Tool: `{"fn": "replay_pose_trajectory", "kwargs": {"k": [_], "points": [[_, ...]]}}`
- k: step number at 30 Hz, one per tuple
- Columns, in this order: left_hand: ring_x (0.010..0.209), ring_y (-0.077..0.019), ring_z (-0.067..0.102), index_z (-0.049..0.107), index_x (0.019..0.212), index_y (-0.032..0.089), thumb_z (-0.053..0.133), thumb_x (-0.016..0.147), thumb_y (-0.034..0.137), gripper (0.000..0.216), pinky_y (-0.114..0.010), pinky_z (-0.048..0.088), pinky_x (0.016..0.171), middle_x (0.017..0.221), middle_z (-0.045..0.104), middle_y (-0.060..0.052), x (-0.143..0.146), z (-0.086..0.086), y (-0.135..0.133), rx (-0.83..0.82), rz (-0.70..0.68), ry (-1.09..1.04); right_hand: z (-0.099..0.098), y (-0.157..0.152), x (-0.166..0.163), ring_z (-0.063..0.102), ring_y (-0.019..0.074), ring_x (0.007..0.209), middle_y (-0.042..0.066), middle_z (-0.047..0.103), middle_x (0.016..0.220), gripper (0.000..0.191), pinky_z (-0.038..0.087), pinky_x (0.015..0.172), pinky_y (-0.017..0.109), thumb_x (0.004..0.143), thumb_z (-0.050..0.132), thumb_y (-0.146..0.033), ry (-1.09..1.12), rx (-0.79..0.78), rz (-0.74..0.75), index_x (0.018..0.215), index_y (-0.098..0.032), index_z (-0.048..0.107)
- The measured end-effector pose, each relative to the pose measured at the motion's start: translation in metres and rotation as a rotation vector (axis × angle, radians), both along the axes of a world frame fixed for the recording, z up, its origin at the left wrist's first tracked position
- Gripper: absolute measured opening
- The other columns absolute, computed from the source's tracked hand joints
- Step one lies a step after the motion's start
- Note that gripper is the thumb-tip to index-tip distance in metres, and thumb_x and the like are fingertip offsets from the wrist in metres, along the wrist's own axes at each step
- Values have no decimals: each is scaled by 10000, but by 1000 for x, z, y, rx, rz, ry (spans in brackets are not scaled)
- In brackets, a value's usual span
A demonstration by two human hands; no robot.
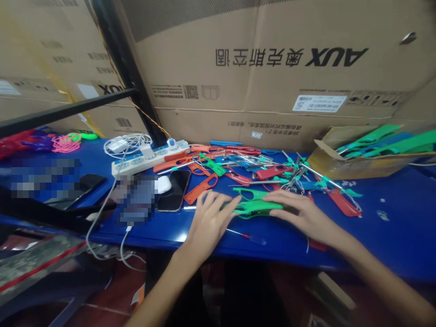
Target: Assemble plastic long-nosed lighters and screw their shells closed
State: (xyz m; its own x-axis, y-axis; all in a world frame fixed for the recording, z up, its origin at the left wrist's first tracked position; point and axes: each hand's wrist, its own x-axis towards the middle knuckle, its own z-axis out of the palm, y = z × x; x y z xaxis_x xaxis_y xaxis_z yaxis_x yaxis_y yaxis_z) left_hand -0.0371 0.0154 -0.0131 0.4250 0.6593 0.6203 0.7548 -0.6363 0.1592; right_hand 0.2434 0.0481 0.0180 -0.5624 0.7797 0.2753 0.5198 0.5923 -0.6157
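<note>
At the near edge of the blue table (163, 232), a screwdriver (245, 235) with a red collar and a clear handle lies before the person's hands. Just beyond it is the green handle (259, 208), set between the two hands over the middle of the table's front part; whether it rests on the surface or is slightly raised, I cannot tell. It is bright, plain green plastic, smooth and a little shiny, long and slim, lying crosswise with a blunt right end and a thin curved strip along its lower side. Close behind it shows a second green piece (251, 194) with an open loop.

The right hand (299, 211) has its grip partly closed on the handle's right end, thumb below and fingers above. The left hand (209, 218) reaches its fingertips to the left end; its thumb side is hard to make out, so I cannot tell how firmly that grip holds, if at all.

Past the hands spreads a jumble of red, orange and blue handles, among them an orange handle (201, 188), mixed with thin metal rods. A dark phone (177, 190) lies to the left, then a white power strip (131, 167); an opened cardboard box (357, 168) of green and blue pieces stands right. Behind everything rises a large AUX carton (265, 97), its print upside down.
</note>
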Motion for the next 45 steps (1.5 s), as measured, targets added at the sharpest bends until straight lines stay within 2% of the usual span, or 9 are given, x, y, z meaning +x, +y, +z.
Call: {"fn": "replay_pose_trajectory", "kwargs": {"k": [7, 11, 15, 18, 22, 26, 34, 40, 45], "points": [[967, -224, 581, 643, 1242, 193, 524, 1024, 202, 248, -488, 365, 1042, 1054, 730, -55, 8, 3, 7, -4, -39, 38, -12, -1, 8, 665, 236, 1157, 62, 718, 1220, 262, 548, 1009, 439, 1017, 542, -374, 20, 26, 5, 1178, -287, 729], [996, -218, 581, 658, 1206, 224, 570, 1000, 164, 232, -462, 374, 1041, 1059, 758, -26, 6, 4, 1, 63, -34, -56, -13, -3, 5, 628, 234, 1191, 60, 687, 1285, 298, 524, 1023, 437, 1010, 567, -363, -30, 76, 42, 1276, -307, 688], [1013, -211, 589, 685, 1163, 257, 590, 986, 137, 233, -482, 354, 1078, 1099, 771, -5, 4, 7, -4, 53, -60, -54, -13, -4, 0, 659, 229, 1096, 48, 724, 1190, 368, 550, 939, 409, 1019, 554, -354, -83, 100, 109, 1380, -348, 628], [1040, -217, 587, 677, 1186, 279, 613, 973, 134, 266, -491, 353, 1084, 1163, 762, 6, 5, 6, -3, 52, -64, -58, -15, -3, 1, 658, 235, 1063, 57, 722, 1169, 399, 559, 905, 420, 1013, 567, -360, -84, 139, 78, 1410, -349, 601], [1065, -240, 588, 530, 1407, 217, 647, 971, 249, 453, -485, 398, 1037, 1187, 734, -68, 5, 0, 5, -88, -1, -108, -21, 0, 4, 638, 265, 1076, 80, 715, 1190, 394, 555, 908, 470, 994, 596, -368, -54, 259, -39, 1383, -306, 620], [984, -224, 594, 613, 1286, 189, 625, 982, 300, 323, -428, 455, 937, 1049, 733, -65, 2, -6, 8, -236, 24, -185, -28, 0, 6, 634, 271, 1072, 84, 715, 1184, 328, 535, 925, 479, 995, 596, -373, -114, 331, -75, 1298, -268, 664], [1002, -239, 589, 714, 1155, 211, 653, 961, 254, 208, -467, 441, 947, 1075, 758, -50, -5, -7, 8, -206, 63, -179, -32, -2, 5, 624, 261, 1073, 85, 715, 1182, 326, 509, 939, 467, 995, 594, -378, -193, 364, -57, 1270, -217, 662], [1104, -242, 589, 736, 1115, 240, 620, 979, 266, 180, -469, 440, 980, 1227, 718, -46, -4, -9, 11, -333, 38, -138, -31, -3, 4, 628, 255, 1040, 94, 720, 1150, 305, 500, 922, 440, 1001, 585, -362, -223, 397, -34, 1234, -194, 687], [1093, -238, 598, 739, 1098, 242, 633, 973, 274, 167, -458, 435, 980, 1217, 722, -43, -5, -10, 11, -364, 61, -125, -34, -4, 3, 630, 258, 1062, 108, 713, 1159, 314, 485, 929, 429, 1006, 577, -353, -275, 458, -42, 1237, -169, 684]]}}
